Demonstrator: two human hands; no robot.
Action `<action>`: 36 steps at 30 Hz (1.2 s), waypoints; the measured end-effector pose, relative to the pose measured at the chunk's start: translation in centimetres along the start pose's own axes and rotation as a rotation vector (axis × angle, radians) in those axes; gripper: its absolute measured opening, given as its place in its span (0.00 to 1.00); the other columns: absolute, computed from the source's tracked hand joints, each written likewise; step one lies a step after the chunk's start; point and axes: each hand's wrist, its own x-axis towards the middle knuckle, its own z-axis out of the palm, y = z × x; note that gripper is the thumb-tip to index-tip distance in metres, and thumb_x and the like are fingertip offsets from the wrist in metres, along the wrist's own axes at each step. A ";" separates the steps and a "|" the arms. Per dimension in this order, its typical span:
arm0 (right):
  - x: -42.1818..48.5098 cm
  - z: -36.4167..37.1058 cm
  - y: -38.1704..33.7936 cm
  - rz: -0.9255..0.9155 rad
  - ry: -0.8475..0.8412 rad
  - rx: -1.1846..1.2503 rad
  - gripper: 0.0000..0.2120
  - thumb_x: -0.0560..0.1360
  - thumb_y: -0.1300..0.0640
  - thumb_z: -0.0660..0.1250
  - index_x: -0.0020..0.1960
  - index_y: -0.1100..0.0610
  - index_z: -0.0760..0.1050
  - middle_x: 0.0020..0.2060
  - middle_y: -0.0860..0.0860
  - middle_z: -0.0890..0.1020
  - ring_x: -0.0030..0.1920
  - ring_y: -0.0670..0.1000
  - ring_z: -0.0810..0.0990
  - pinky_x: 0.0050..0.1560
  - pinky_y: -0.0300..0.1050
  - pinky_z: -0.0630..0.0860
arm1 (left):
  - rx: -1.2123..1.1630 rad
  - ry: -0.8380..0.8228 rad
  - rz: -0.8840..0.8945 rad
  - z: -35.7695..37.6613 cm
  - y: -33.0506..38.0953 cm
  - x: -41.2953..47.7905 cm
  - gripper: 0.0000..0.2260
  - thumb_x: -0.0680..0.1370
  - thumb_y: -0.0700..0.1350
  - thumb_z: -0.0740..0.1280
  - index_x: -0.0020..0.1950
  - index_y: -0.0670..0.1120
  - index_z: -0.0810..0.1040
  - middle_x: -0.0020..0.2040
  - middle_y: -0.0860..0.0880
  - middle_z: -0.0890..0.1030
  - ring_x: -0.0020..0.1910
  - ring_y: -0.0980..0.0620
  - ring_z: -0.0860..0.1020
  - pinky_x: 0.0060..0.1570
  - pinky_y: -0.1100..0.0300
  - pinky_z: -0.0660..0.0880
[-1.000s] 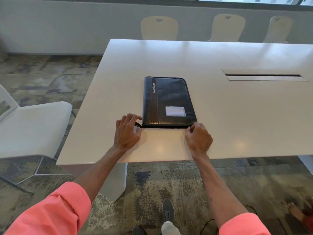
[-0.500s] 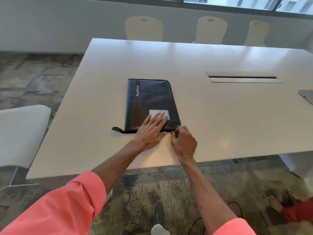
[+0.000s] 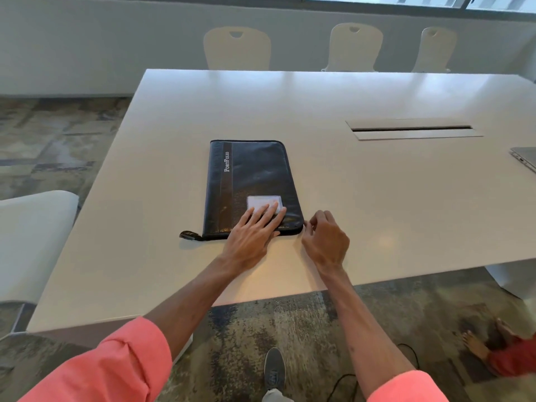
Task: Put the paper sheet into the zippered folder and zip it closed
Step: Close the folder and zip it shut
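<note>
Centrally, on the white table point(image 3: 362, 198): one dark zippered folder point(image 3: 255, 175), lying flat and closed, long axis running away from the person, spine strip at left, "PortFolio" lettering reading along that axis. Left hand point(image 3: 252, 236): open, fingers spread flat on the near cover. Right hand point(image 3: 324, 239): fingers curled at the folder's near right corner; grip cannot be told. Zipper pull tab point(image 3: 190, 235) juts from the near left corner.

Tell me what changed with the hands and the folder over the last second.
The left hand let go of the zipper pull at the folder's near-left corner and moved right to press flat on the folder cover, fingers reaching the label window. The right hand stayed at the near-right corner. The folder stayed closed and flat on the table; no paper shows.
</note>
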 end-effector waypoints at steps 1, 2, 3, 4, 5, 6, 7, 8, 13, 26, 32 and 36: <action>0.5 0.2 0.0 0.003 -0.003 0.002 0.08 0.81 0.52 0.75 0.49 0.54 0.79 0.47 0.47 0.83 0.36 0.48 0.78 0.36 0.41 0.73 | -0.002 0.009 0.003 0.2 -0.1 0.0 0.28 0.90 0.56 0.54 0.90 0.53 0.51 0.89 0.47 0.56 0.88 0.45 0.57 0.85 0.41 0.59; 0.9 0.3 0.1 0.001 -0.009 0.002 0.08 0.82 0.51 0.74 0.49 0.54 0.79 0.47 0.48 0.83 0.36 0.49 0.78 0.36 0.41 0.72 | 0.001 0.019 0.006 0.3 -0.1 0.0 0.28 0.90 0.55 0.54 0.90 0.53 0.52 0.89 0.47 0.57 0.88 0.45 0.58 0.85 0.41 0.60; 1.5 0.4 0.2 -0.007 -0.017 0.002 0.08 0.82 0.51 0.74 0.50 0.54 0.78 0.48 0.48 0.83 0.37 0.50 0.79 0.36 0.42 0.72 | 0.007 0.028 0.008 0.5 -0.2 0.0 0.28 0.90 0.55 0.55 0.90 0.53 0.52 0.89 0.47 0.58 0.87 0.45 0.58 0.85 0.41 0.60; 2.0 0.4 0.2 -0.018 -0.027 0.001 0.08 0.83 0.51 0.73 0.51 0.54 0.78 0.48 0.48 0.83 0.38 0.51 0.81 0.36 0.43 0.74 | 0.012 0.034 0.009 0.6 -0.2 0.1 0.28 0.90 0.55 0.55 0.90 0.53 0.52 0.89 0.47 0.58 0.87 0.45 0.59 0.84 0.41 0.61; 2.5 0.4 0.3 -0.027 -0.036 0.000 0.09 0.84 0.50 0.72 0.51 0.55 0.78 0.49 0.48 0.83 0.40 0.52 0.82 0.37 0.44 0.76 | 0.014 0.036 0.011 0.8 -0.2 0.2 0.28 0.90 0.55 0.56 0.90 0.54 0.53 0.89 0.47 0.58 0.87 0.45 0.59 0.84 0.41 0.61; 3.0 0.5 0.3 -0.032 -0.045 -0.001 0.09 0.84 0.50 0.72 0.51 0.55 0.78 0.49 0.49 0.82 0.41 0.53 0.83 0.38 0.45 0.77 | 0.016 0.036 0.014 0.9 -0.3 0.3 0.28 0.90 0.55 0.56 0.90 0.54 0.53 0.89 0.47 0.58 0.87 0.45 0.59 0.84 0.41 0.62; 3.5 0.5 0.3 -0.032 -0.053 0.001 0.09 0.84 0.49 0.71 0.52 0.54 0.78 0.50 0.48 0.82 0.42 0.54 0.84 0.38 0.46 0.78 | 0.018 0.035 0.016 1.0 -0.4 0.2 0.28 0.90 0.55 0.56 0.90 0.54 0.53 0.88 0.47 0.59 0.87 0.45 0.59 0.84 0.41 0.62; 4.0 0.6 0.3 -0.028 -0.058 0.002 0.09 0.85 0.49 0.70 0.52 0.54 0.78 0.50 0.49 0.82 0.43 0.55 0.84 0.39 0.47 0.78 | 0.023 0.034 0.021 1.0 -0.5 0.2 0.28 0.90 0.55 0.56 0.90 0.54 0.53 0.88 0.47 0.59 0.87 0.45 0.60 0.84 0.41 0.62; 6.9 1.6 0.0 -0.042 -0.075 -0.005 0.10 0.86 0.48 0.69 0.53 0.55 0.78 0.52 0.49 0.83 0.45 0.57 0.85 0.39 0.46 0.73 | 0.049 -0.001 0.073 0.5 -0.8 0.6 0.28 0.90 0.58 0.54 0.89 0.53 0.55 0.87 0.45 0.63 0.85 0.43 0.63 0.82 0.41 0.65; 12.6 3.1 0.8 -0.248 -0.244 0.108 0.06 0.80 0.51 0.70 0.47 0.52 0.76 0.44 0.46 0.80 0.39 0.53 0.80 0.40 0.49 0.79 | -0.117 0.064 -0.149 -1.9 -3.0 9.7 0.24 0.88 0.64 0.53 0.73 0.52 0.76 0.70 0.53 0.77 0.70 0.52 0.74 0.69 0.47 0.73; 13.6 3.4 2.6 -0.451 -0.302 0.133 0.08 0.82 0.49 0.70 0.48 0.52 0.76 0.47 0.44 0.77 0.38 0.51 0.80 0.40 0.50 0.82 | -0.205 -0.046 -0.484 -0.6 -5.4 14.0 0.28 0.89 0.61 0.51 0.89 0.52 0.57 0.89 0.47 0.55 0.89 0.47 0.50 0.87 0.42 0.49; 13.6 3.6 4.0 -0.540 -0.313 0.149 0.08 0.80 0.48 0.69 0.49 0.52 0.75 0.47 0.43 0.76 0.37 0.50 0.79 0.39 0.50 0.83 | -0.207 -0.056 -0.560 0.2 -6.3 14.3 0.29 0.90 0.61 0.49 0.90 0.54 0.51 0.90 0.47 0.50 0.89 0.45 0.46 0.87 0.42 0.45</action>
